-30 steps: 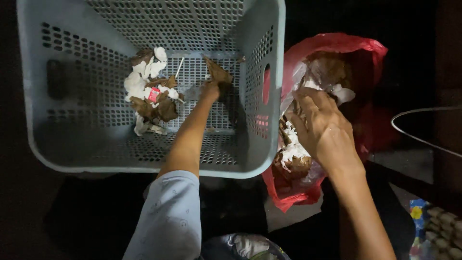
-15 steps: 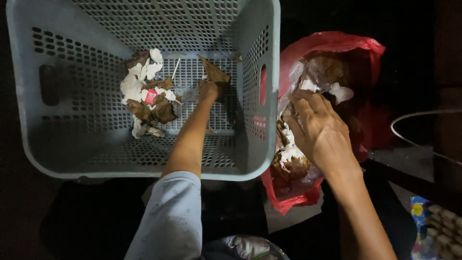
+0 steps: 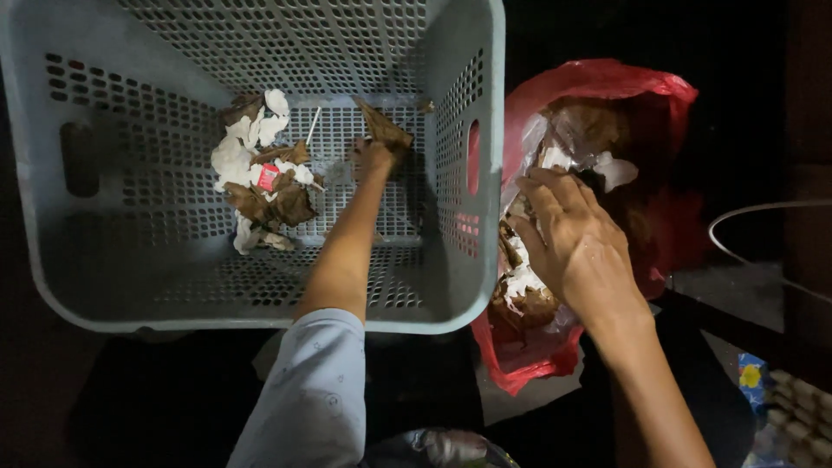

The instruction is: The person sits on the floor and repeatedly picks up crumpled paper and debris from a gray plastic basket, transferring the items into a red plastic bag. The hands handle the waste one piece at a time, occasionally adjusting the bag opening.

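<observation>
We look down into a grey perforated plastic basket (image 3: 104, 260). The left hand (image 3: 371, 159) reaches deep inside it, near the basket's far right corner, with its fingers pinched on a brown dry leaf (image 3: 386, 128) that sticks up toward the far wall. To the left of that hand, on the basket floor toward the far side, lies a heap of litter (image 3: 260, 173): crumpled white paper scraps, more brown leaves, one small red wrapper and a thin white stick (the stick leans toward the far wall). The left forearm runs from the near rim across the floor, and a pale blue sleeve (image 3: 312, 390) covers the upper arm.

Just outside the basket's right wall sits a red plastic bag (image 3: 607, 82), open at the top and stuffed with white paper and brown leaves. The right hand (image 3: 576, 247) rests on the bag's near edge, fingers spread and curled over the rim, gripping the bag's mouth.
</observation>
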